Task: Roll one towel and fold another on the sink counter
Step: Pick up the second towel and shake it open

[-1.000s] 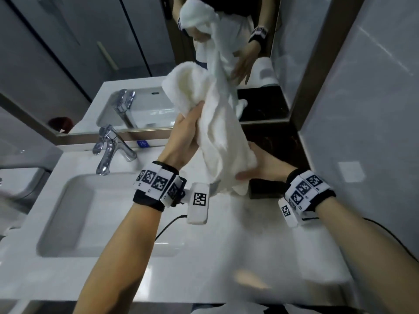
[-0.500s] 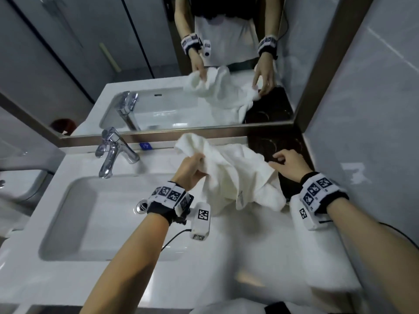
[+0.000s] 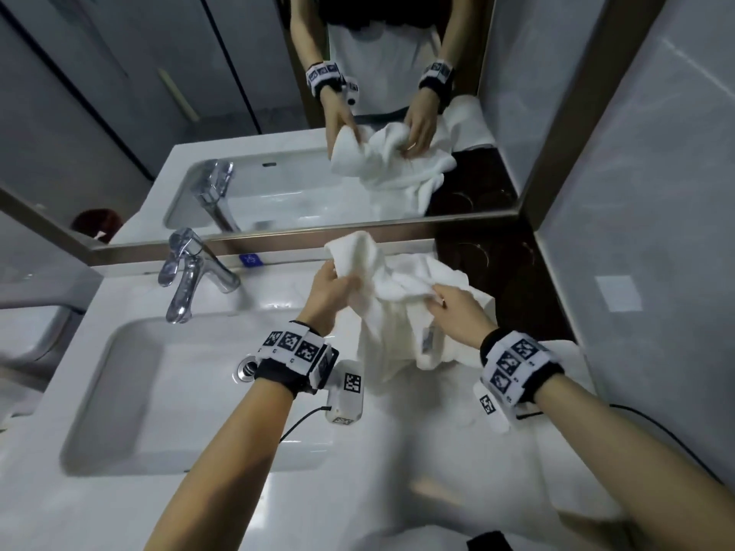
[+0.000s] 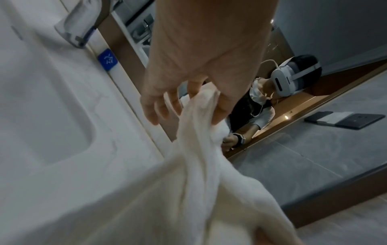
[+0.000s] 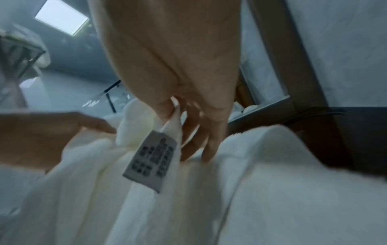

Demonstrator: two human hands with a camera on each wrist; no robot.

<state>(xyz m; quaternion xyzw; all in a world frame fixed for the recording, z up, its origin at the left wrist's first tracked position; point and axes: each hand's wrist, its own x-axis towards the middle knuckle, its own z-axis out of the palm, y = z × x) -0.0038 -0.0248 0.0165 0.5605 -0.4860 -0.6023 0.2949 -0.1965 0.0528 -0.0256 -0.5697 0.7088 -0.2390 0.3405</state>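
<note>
A crumpled white towel [image 3: 397, 312] hangs between both hands just above the counter, right of the basin. My left hand [image 3: 344, 286] grips its upper left corner, seen in the left wrist view as a pinch [image 4: 201, 101] on bunched cloth [image 4: 199, 182]. My right hand [image 3: 437, 296] pinches the upper edge; the right wrist view shows thumb and finger [image 5: 176, 107] holding the hem above a grey label [image 5: 153, 159]. A second white towel [image 3: 584, 483] lies flat on the counter under my right forearm, partly hidden.
The chrome faucet [image 3: 191, 272] and white sink basin [image 3: 159, 391] sit to the left. A mirror [image 3: 278, 113] runs along the back. A dark stone patch [image 3: 501, 272] fills the back right corner, and a grey tiled wall [image 3: 656, 232] closes off the right side.
The towel came down from in front of the mirror to just above the counter. My right hand shifted left from the towel's far edge and now pinches its upper edge.
</note>
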